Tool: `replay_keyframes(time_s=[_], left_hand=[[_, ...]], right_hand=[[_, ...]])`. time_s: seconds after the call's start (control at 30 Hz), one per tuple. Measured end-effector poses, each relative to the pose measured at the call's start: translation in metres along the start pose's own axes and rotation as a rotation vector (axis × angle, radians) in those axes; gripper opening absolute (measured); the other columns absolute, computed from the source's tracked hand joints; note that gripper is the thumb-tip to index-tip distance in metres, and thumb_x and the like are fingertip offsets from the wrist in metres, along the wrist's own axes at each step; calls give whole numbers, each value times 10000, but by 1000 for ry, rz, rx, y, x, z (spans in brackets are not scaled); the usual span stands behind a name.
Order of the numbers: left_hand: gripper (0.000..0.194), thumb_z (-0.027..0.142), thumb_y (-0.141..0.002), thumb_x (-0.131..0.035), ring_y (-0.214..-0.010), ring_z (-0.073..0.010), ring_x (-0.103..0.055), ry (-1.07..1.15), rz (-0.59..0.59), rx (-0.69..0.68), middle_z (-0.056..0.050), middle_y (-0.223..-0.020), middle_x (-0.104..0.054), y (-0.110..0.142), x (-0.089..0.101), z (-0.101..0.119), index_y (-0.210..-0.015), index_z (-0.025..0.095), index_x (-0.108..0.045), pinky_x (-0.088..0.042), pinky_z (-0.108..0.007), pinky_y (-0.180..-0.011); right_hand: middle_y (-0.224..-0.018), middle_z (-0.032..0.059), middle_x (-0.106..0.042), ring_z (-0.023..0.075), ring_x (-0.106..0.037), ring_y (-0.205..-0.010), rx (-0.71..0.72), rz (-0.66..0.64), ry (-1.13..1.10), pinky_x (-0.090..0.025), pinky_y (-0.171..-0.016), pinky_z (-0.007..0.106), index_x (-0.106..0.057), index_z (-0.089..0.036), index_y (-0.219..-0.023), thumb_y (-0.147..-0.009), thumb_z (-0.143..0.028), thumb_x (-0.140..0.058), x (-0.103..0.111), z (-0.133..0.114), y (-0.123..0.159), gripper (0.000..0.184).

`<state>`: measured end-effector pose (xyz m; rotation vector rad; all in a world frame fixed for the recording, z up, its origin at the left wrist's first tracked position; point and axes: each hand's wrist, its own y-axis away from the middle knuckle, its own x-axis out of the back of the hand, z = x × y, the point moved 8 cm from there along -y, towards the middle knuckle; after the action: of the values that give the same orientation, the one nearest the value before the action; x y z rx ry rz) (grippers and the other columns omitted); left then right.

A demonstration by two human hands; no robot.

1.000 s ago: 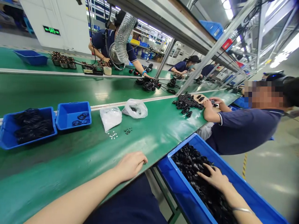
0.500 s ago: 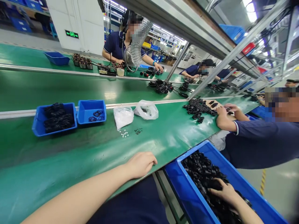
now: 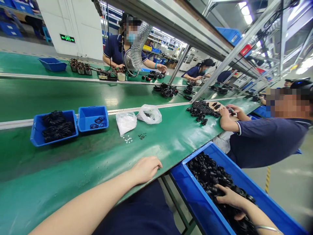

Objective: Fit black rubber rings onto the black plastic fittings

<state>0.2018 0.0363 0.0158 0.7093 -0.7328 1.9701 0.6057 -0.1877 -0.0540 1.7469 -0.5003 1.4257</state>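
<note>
Right hand (image 3: 230,197): lowered into the large bin (image 3: 182,186), in contact with the black parts (image 3: 207,166). Thumb and forefinger stand apart with dark pieces between them; the other fingers are partly hidden, so whether any piece is gripped cannot be told. The black parts lie in a loose heap inside the bin, which stands beside the near edge of the green bench (image 3: 97,156).

Left hand (image 3: 146,169): resting on the bench near that edge, back upward, fingers together and loosely curled. Its underside is out of sight — whether it covers anything cannot be told.

On the bench, beyond the left hand, are white bits (image 3: 127,139) and, just beside them to the right, black bits (image 3: 142,136). Behind these are a white bag (image 3: 126,123) and an open bag (image 3: 156,117) with dark contents. Further left, two blue tubs sit side by side: the left tub (image 3: 36,135) holds bundled black cords (image 3: 58,127), the right tub (image 3: 84,117) a few thin loops (image 3: 99,123).

To the right, a co-worker (image 3: 264,140) has both hands at a tan board (image 3: 212,105) — a dark pile (image 3: 201,111) lies beside it.
</note>
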Motion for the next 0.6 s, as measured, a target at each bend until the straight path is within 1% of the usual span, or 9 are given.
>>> replay_keyframes(time_s=[0.1, 0.17, 0.27, 0.33, 0.4, 0.43, 0.47, 0.53, 0.6], left_hand=[[256, 122, -917, -461, -926, -174, -672, -10, 10, -4, -40, -1010, -714, -1, 0, -2, -1030, 221, -669, -527, -288, -846], [261, 122, -918, -453, -926, -169, -672, -12, 9, -14, -40, -1015, -715, -1, 1, -2, -1027, 220, -669, -526, -282, -849], [268, 145, -934, -421, -952, -173, -668, -5, -4, -39, -51, -1035, -712, -1, 1, 2, -1026, 209, -665, -520, -286, -868], [282, 193, -960, -385, -961, -192, -667, 1, -14, -51, -66, -1042, -708, 0, 1, 3, -1031, 201, -659, -520, -316, -878], [301, 265, -981, -363, -958, -208, -667, 9, -33, -70, -72, -1044, -705, -2, 0, 1, -1036, 204, -653, -521, -340, -879], [312, 299, -986, -360, -945, -215, -669, 15, -44, -81, -78, -1039, -704, -3, -1, -2, -1045, 203, -651, -523, -347, -871], [319, 336, -986, -369, -947, -219, -671, 12, -56, -87, -79, -1050, -705, -5, -3, -4, -1051, 205, -652, -523, -348, -872], [340, 410, -977, -387, -959, -218, -677, -30, -62, -77, -64, -1072, -711, -7, -4, -11, -1043, 226, -665, -527, -335, -875], [362, 454, -962, -397, -960, -218, -687, -60, -66, -71, -51, -1082, -718, -8, -5, -15, -1041, 240, -677, -536, -326, -869]], right_hand=[[-1170, 169, -643, 364, -680, -1063, -22, -99, -32, -562, -853, 498, -706, -220, -1165, -535, -348, -740, -6, -9, 13, 644], [-1208, 188, -606, 389, -637, -1135, -44, -129, -48, -572, -834, 499, -673, -193, -1213, -537, -362, -758, -7, -17, 18, 703], [-1323, 211, -524, 433, -612, -1127, -106, -178, -106, -608, -633, 502, -604, -210, -1301, -600, -461, -764, -6, -15, 29, 762], [-1293, 174, -550, 367, -638, -1059, -133, -223, -173, -621, -575, 439, -573, -239, -1328, -665, -453, -765, -5, -6, 39, 723], [-1222, 118, -599, 279, -656, -982, -143, -263, -240, -632, -602, 390, -574, -262, -1315, -724, -394, -777, -6, 4, 50, 639], [-1233, 98, -599, 255, -655, -975, -142, -283, -265, -636, -635, 389, -586, -269, -1292, -747, -362, -784, -7, 8, 54, 587], [-1272, 90, -583, 243, -649, -994, -139, -291, -282, -634, -685, 396, -594, -260, -1273, -782, -339, -777, -9, 11, 57, 530], [-1287, 103, -580, 232, -637, -1050, -132, -287, -302, -597, -818, 411, -574, -181, -1275, -917, -320, -674, -12, 12, 59, 397], [-1282, 101, -590, 228, -630, -1072, -118, -259, -314, -567, -882, 428, -577, -171, -1268, -962, -328, -617, -15, 9, 58, 346]])
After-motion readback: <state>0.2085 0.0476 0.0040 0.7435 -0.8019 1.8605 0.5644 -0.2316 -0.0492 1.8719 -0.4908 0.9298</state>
